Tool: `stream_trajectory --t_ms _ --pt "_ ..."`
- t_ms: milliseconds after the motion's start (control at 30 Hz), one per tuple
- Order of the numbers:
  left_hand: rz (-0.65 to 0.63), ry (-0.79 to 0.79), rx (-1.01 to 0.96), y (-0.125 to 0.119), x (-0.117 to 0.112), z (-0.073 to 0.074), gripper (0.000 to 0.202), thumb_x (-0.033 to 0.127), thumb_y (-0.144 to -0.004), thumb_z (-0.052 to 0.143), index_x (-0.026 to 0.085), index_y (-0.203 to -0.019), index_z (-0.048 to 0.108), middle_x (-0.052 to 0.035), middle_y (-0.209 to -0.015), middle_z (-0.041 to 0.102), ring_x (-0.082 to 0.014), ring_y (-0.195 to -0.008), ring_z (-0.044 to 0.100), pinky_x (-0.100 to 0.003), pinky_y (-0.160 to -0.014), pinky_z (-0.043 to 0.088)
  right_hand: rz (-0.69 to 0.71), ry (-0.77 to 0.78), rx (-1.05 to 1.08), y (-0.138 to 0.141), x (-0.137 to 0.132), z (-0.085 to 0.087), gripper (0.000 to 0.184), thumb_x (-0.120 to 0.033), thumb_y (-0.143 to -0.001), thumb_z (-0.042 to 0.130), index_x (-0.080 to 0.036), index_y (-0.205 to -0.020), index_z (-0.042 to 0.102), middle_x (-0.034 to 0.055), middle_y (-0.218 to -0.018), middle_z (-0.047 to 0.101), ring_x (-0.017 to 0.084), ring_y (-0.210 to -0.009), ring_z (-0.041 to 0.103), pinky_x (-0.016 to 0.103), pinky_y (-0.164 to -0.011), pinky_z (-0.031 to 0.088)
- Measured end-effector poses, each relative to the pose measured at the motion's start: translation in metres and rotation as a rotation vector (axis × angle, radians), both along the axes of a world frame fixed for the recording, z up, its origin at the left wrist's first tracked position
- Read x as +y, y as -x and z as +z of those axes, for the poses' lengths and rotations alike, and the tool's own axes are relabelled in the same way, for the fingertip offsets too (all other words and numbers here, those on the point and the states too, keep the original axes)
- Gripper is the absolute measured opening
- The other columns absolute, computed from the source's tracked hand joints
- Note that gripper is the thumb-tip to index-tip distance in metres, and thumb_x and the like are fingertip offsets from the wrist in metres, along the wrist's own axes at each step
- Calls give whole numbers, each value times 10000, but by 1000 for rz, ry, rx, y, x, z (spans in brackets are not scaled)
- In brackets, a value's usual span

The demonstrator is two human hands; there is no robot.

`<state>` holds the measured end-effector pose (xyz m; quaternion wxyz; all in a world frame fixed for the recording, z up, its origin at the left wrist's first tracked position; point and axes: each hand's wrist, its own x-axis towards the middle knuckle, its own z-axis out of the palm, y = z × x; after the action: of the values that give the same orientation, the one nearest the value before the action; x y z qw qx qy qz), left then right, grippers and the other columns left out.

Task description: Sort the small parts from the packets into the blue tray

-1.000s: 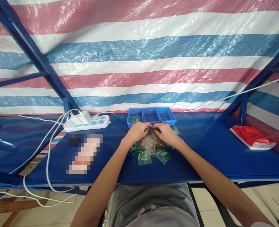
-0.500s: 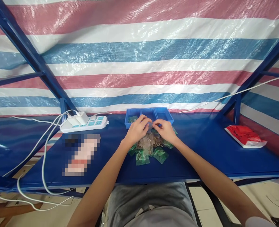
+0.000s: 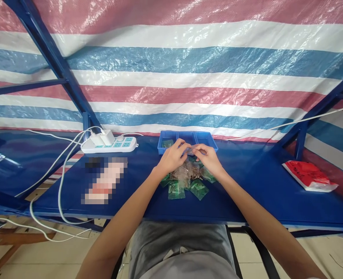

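While a white power strip point(image 3: 110, 145) lies left of centre in the frame, the left hand point(image 3: 174, 154) at the centre pinches a small clear plastic piece point(image 3: 190, 150) together with the right hand point(image 3: 206, 157), near the blue tray point(image 3: 205, 140); green bags point(image 3: 176, 191) and brown pieces point(image 3: 195, 173) lie just below, a red packet point(image 3: 309, 174) at far right

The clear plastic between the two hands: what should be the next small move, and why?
Perhaps the left hand should hold the clear plastic steady while the right hand shifts aside slightly: fingers hide much of it, and whether it is open cannot be told.
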<state>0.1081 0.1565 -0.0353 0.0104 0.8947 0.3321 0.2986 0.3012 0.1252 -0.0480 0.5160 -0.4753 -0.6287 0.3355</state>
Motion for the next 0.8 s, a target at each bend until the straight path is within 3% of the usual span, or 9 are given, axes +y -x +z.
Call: stream_trajectory --t_ms 167,300,433,567,800 --pt "-49 18 -56 -1 1 -3 265 265 -1037 371 220 -1136 612 -63 -1095 629 -179 -937 648 -280 -758 517 -39 -92 -102 2 -8 6 380 -523 -873 626 -203 -678 562 113 -1143 656 264 -984 649 321 -606 555" --pt "-10 47 -82 -1 2 -3 283 262 -1039 369 212 -1239 563 -73 -1118 659 -195 -980 664 -288 -767 524 6 -84 -51 6 -12 9 290 -515 -886 620 -235 -872 542 77 -988 679 235 -904 660 329 -635 566" --pt "1 76 -118 -1 2 -2 337 252 -1019 410 219 -1350 464 -57 -1057 672 -201 -959 667 -302 -794 531 -28 -79 -5 7 -5 0 310 -449 -856 650 -248 -1032 493 52 -938 695 238 -867 692 337 -622 578" --pt "-2 64 -139 -3 0 -1 353 275 -996 465 223 -1345 447 -59 -1072 624 -171 -832 646 -293 -740 536 -22 -25 38 5 2 -5 303 -411 -851 629 -249 -1079 512 34 -853 686 238 -813 703 338 -596 587" --pt "11 5 -58 -5 -2 -1 294 316 -962 535 239 -1245 532 -107 -1256 496 -198 -931 640 -270 -605 516 -45 14 143 1 1 -1 332 -401 -845 639 -254 -1119 523 10 -790 682 228 -783 712 316 -599 574"
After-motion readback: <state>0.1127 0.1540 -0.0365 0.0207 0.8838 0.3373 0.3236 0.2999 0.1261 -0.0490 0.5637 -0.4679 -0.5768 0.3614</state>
